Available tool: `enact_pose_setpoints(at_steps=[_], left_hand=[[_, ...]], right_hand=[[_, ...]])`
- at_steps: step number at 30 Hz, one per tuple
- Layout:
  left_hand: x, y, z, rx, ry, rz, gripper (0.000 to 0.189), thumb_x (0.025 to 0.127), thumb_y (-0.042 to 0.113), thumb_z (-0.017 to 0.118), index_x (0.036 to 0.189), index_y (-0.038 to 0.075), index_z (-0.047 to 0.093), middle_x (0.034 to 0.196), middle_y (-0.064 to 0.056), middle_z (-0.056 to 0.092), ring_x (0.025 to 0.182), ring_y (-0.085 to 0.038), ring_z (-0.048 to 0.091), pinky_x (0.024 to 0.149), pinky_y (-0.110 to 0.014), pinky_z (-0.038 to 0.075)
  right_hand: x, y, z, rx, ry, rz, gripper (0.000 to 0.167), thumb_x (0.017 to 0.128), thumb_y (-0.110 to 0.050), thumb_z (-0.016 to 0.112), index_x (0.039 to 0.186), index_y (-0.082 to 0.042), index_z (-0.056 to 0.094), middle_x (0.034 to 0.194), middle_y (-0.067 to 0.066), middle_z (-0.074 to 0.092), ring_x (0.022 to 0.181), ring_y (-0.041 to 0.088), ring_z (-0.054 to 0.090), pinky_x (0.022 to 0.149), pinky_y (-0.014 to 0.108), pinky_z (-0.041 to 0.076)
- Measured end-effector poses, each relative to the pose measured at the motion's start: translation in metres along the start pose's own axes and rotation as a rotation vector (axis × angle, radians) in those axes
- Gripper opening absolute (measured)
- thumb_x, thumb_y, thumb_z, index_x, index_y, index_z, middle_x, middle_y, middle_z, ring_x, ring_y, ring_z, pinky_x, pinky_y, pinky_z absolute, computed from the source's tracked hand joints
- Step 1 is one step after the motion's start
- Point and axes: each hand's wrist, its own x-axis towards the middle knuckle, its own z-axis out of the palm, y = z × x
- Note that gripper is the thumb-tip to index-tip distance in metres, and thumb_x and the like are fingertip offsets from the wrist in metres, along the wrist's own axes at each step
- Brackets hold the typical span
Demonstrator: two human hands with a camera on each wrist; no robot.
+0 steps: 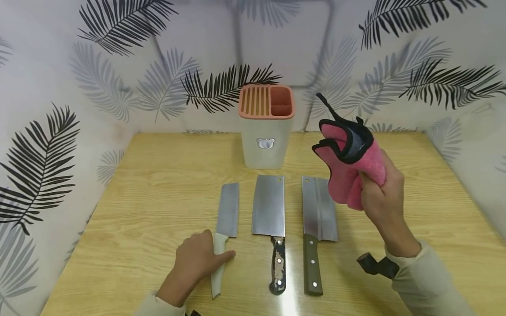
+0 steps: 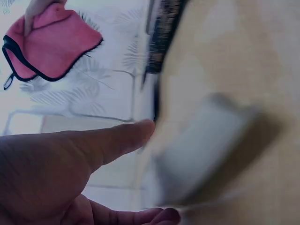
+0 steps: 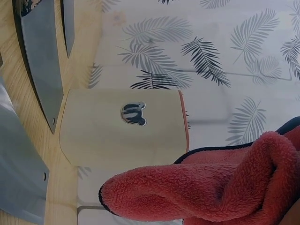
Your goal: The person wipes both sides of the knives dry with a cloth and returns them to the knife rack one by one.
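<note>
the right hand (image 1: pixel 381 193) grips a folded pink cloth (image 1: pixel 349 169), raised above the counter (image 1: pixel 158 188) on the right side; the cloth has a black edging and a dark loop sticking up at one corner. in the head view its lower part overlaps the blade of the olive-handled cleaver (image 1: pixel 312 259).

the left hand (image 1: pixel 195 254) is at the pale handle of the small knife (image 1: pixel 228 210), the thumb stretched out straight across it and the fingers loose and apart from the thumb. that handle is blurred in the left wrist view, so whether the fingertips touch it is hard to say.

between these two lies a cleaver with a worn black handle (image 1: pixel 269 208), its dark coating chipped. the three blades lie flat on the counter, side by side and apart, handles toward the person.

behind them stands a cream knife holder (image 1: pixel 262 153), upright, with an orange slotted top and a silver bear-shaped badge. a white covering with black and grey leaves (image 1: pixel 130 26) hangs behind.
</note>
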Motion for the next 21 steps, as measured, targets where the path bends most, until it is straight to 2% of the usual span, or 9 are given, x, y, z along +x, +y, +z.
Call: enact_pose_setpoints(at_steps=[3,6,9,14,16,19,21], left_hand=[[-0.001,-0.008,0.007,-0.054,-0.032,-0.018,0.051,0.078,0.047,0.078,0.084,0.002,0.056,0.065,-0.004,0.051,0.056,-0.017,0.049,0.046,-0.027,0.037],[0.001,-0.011,0.014,-0.101,0.000,-0.018,0.043,0.078,0.039,0.078,0.082,0.002,0.055,0.065,-0.005,0.052,0.055,-0.017,0.050,0.045,-0.027,0.038],[0.003,-0.014,0.018,-0.152,0.022,-0.025,0.034,0.076,0.030,0.074,0.080,0.003,0.054,0.065,-0.005,0.052,0.054,-0.017,0.050,0.045,-0.027,0.038],[0.006,-0.022,0.021,-0.299,-0.026,-0.048,0.029,0.079,0.029,0.068,0.085,0.004,0.056,0.068,-0.005,0.054,0.055,-0.016,0.051,0.047,-0.026,0.039],[0.008,-0.026,0.022,-0.418,-0.069,-0.056,0.027,0.085,0.028,0.064,0.092,0.002,0.057,0.068,-0.005,0.057,0.054,-0.015,0.054,0.048,-0.025,0.043],[0.013,-0.032,0.024,-0.681,-0.154,-0.075,0.026,0.092,0.019,0.055,0.107,-0.002,0.051,0.070,-0.006,0.061,0.052,-0.013,0.058,0.046,-0.025,0.048],[0.016,-0.035,0.025,-0.861,-0.211,-0.082,0.026,0.094,0.012,0.049,0.115,-0.003,0.045,0.068,-0.004,0.061,0.049,-0.010,0.056,0.044,-0.023,0.047]], right_hand=[[0.000,0.000,0.001,0.002,0.004,-0.006,0.016,0.095,0.000,0.054,0.106,0.006,0.065,0.085,-0.020,0.058,0.077,0.006,0.051,0.070,0.020,0.040],[0.000,0.001,0.001,0.010,0.012,-0.011,0.015,0.094,0.001,0.054,0.104,0.007,0.064,0.084,-0.019,0.058,0.076,0.006,0.050,0.070,0.020,0.040],[0.000,0.001,0.001,0.017,0.007,-0.011,0.019,0.095,0.000,0.054,0.109,0.008,0.065,0.087,-0.020,0.060,0.078,0.006,0.052,0.071,0.020,0.041],[-0.001,0.001,0.002,0.014,-0.010,-0.024,0.023,0.096,-0.001,0.053,0.114,0.009,0.064,0.090,-0.020,0.061,0.080,0.007,0.053,0.072,0.019,0.042],[-0.001,0.001,0.002,0.013,-0.011,-0.026,0.023,0.096,-0.001,0.053,0.114,0.010,0.063,0.090,-0.021,0.060,0.080,0.007,0.053,0.073,0.019,0.042],[-0.001,0.001,0.002,0.017,-0.013,-0.023,0.024,0.096,-0.001,0.053,0.114,0.010,0.063,0.090,-0.021,0.061,0.080,0.007,0.053,0.073,0.019,0.042],[-0.002,0.001,0.003,0.019,-0.016,-0.017,0.024,0.096,-0.001,0.053,0.115,0.009,0.063,0.092,-0.021,0.061,0.081,0.007,0.054,0.074,0.019,0.043]])
